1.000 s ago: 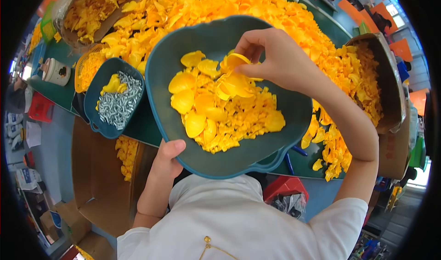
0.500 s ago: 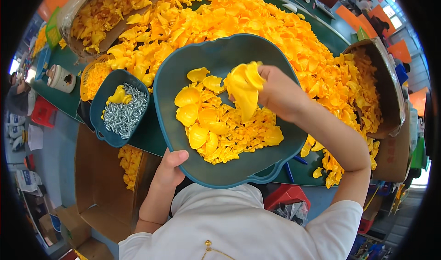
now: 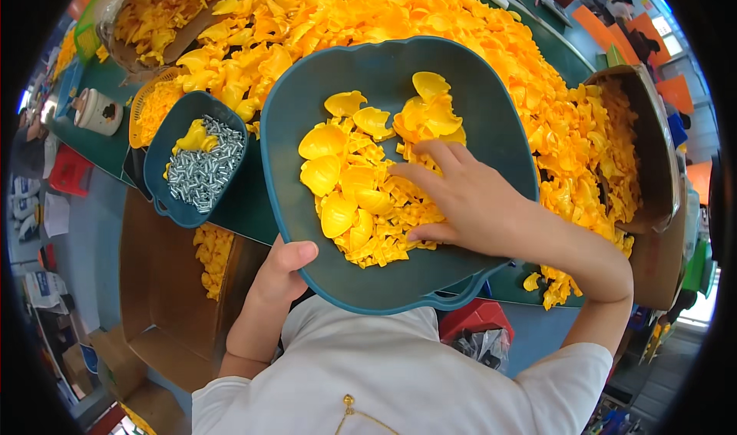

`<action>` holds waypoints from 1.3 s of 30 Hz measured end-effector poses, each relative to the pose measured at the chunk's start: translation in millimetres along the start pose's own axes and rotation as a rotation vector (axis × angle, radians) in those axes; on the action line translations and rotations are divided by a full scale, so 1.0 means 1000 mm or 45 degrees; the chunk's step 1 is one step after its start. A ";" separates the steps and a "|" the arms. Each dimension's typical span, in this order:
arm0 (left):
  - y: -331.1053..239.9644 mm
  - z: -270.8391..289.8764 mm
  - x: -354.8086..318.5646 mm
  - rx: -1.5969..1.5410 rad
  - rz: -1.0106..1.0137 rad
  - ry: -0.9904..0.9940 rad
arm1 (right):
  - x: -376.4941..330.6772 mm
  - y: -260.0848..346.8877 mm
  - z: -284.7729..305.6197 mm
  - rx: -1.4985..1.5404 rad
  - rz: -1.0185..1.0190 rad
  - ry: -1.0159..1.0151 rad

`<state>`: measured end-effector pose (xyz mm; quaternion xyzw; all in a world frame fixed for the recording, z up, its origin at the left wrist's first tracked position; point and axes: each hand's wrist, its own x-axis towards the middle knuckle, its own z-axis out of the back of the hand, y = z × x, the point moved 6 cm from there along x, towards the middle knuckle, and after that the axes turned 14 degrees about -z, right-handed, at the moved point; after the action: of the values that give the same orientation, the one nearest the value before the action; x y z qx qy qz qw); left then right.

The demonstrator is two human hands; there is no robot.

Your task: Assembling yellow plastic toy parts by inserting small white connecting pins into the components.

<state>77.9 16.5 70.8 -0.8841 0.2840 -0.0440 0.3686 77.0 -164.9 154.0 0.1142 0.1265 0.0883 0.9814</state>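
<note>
A dark teal plastic basin [image 3: 399, 285] is tilted in front of me. My left hand [image 3: 285, 270] grips its lower left rim, thumb on top and the other fingers hidden beneath. Inside lie large curved yellow plastic shells [image 3: 321, 141] on the left, a few more yellow shells [image 3: 430, 112] towards the far side, and many small yellow plastic pieces [image 3: 391, 239]. Over the right part of these small pieces my right hand [image 3: 468, 197] reaches with fingers spread and nothing held. Its fingertips are at the pieces; whether they press on them I cannot tell.
A large heap of yellow plastic parts [image 3: 399, 13] covers the green table behind the basin. At left stand a small teal basin [image 3: 180, 216] of metal screws [image 3: 203, 174], an orange basket [image 3: 138, 120] and a white lidded jar [image 3: 100, 111]. Cardboard boxes [image 3: 165, 327] flank the table.
My right hand has let go of the bunch of yellow shells, which now lie in the basin's far part. The hand has come down nearer to me and its fingers have spread.
</note>
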 end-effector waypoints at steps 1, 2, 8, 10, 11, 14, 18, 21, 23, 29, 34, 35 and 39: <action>-0.003 -0.004 0.001 0.043 -0.028 0.010 | 0.004 -0.003 -0.006 0.002 -0.005 0.002; -0.006 -0.007 0.003 0.086 -0.058 0.020 | 0.008 -0.005 -0.012 0.027 -0.019 0.038; -0.013 -0.008 0.007 0.108 -0.129 -0.059 | 0.013 0.008 -0.023 0.061 -0.028 0.306; -0.016 -0.009 0.009 0.129 -0.139 -0.066 | 0.019 0.014 -0.018 0.061 -0.032 0.371; -0.017 -0.010 0.010 0.114 -0.119 -0.044 | 0.022 0.021 -0.019 0.088 0.012 0.505; -0.022 -0.009 0.010 0.109 -0.077 -0.030 | 0.022 0.035 -0.027 0.190 0.057 0.682; -0.025 -0.001 0.007 0.067 -0.046 -0.061 | 0.019 0.046 -0.031 0.269 0.066 0.674; -0.027 -0.006 0.003 0.055 -0.029 -0.057 | 0.018 0.048 -0.034 0.414 0.098 0.646; -0.028 -0.003 0.002 0.067 -0.008 -0.058 | 0.020 0.047 -0.038 0.500 0.108 0.620; -0.023 -0.007 0.004 0.095 -0.015 -0.016 | 0.032 0.032 -0.046 0.751 0.038 0.732; -0.021 -0.006 0.000 0.126 -0.059 0.020 | 0.041 0.020 -0.044 0.989 -0.113 0.937; -0.021 -0.004 0.000 0.115 -0.062 -0.010 | 0.041 0.018 -0.039 1.105 -0.187 0.993; -0.020 0.006 -0.001 0.094 -0.163 -0.054 | 0.045 0.002 -0.005 1.359 -0.280 0.763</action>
<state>87.8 32.3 80.4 -0.8870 0.2173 -0.0591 0.4032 117.7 -152.5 139.7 0.5456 0.4342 -0.0603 0.7143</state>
